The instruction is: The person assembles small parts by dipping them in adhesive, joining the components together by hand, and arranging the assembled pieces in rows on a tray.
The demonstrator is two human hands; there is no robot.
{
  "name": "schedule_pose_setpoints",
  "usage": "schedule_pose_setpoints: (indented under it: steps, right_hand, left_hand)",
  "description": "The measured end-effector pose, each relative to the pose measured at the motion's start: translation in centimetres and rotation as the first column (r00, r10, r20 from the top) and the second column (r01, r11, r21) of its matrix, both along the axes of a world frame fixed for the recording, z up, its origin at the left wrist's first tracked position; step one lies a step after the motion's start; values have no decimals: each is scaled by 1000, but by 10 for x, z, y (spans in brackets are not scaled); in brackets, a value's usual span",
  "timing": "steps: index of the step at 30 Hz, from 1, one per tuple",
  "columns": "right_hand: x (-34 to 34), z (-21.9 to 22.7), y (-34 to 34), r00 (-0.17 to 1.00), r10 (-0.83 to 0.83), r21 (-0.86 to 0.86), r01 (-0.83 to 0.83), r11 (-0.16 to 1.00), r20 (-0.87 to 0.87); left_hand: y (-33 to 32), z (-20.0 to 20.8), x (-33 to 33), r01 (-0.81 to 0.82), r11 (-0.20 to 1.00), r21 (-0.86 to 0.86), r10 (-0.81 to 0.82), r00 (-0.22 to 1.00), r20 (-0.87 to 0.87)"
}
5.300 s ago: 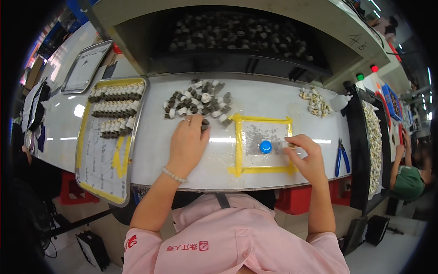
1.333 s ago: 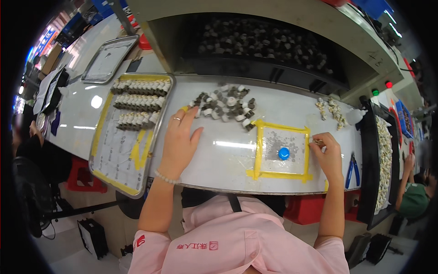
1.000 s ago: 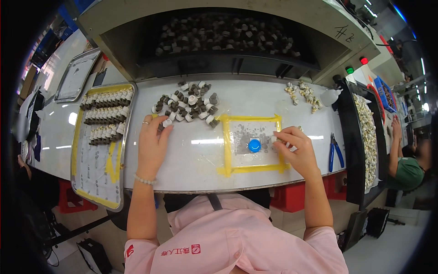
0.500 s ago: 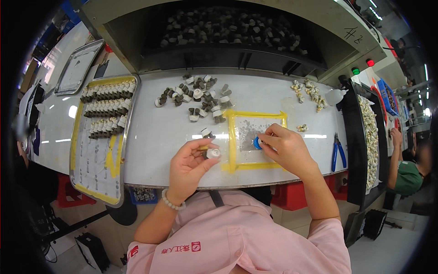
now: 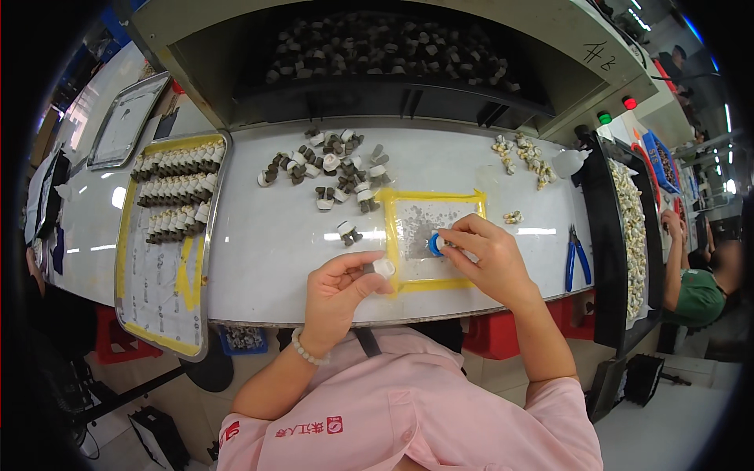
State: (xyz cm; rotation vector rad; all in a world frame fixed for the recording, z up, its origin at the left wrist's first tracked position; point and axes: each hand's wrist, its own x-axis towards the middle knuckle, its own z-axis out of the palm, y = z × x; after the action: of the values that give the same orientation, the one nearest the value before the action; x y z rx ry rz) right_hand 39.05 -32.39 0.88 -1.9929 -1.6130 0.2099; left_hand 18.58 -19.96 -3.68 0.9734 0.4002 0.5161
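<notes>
My left hand [image 5: 336, 297] grips a small white-capped grey part [image 5: 382, 268] between thumb and fingers, its white end turned toward the right. My right hand [image 5: 493, 259] pinches a small round blue piece [image 5: 434, 244], partly hidden by the fingertips, over the yellow-taped sheet [image 5: 402, 284]. Grey smudges mark that sheet. Just beyond my left hand, a lone white and grey part [image 5: 345, 230] lies on the white table. Farther back is a loose heap of similar parts [image 5: 331, 163].
At left, a metal tray [image 5: 214, 228] holds rows of parts. Small cream and brass-coloured pieces [image 5: 536, 166], a white bottle [image 5: 567, 162] and blue-handled pliers [image 5: 577, 259] lie at right. Beyond them stands a black tray [image 5: 601, 314]. A lit cabinet [image 5: 196, 39] spans the back.
My left hand has moved right with its part, closer to the taped sheet. A yellowish piece seen at its fingers is no longer visible. My right hand keeps the blue piece over the sheet.
</notes>
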Motion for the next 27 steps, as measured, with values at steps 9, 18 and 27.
schedule_pose_setpoints:
  steps: [9,18,27]
  right_hand:
    - [-19,2,-3,803,34,105,36,994,-595]
    - [-29,6,4,797,79,96,-27,995,-599]
    - [-33,3,2,801,55,55,-28,998,-596]
  left_hand:
    - [-11,-8,12,18,970,-244,-9,999,35]
    - [-10,-9,13,56,976,-213,-48,998,43]
    - [-15,-9,13,43,986,-164,-40,999,22]
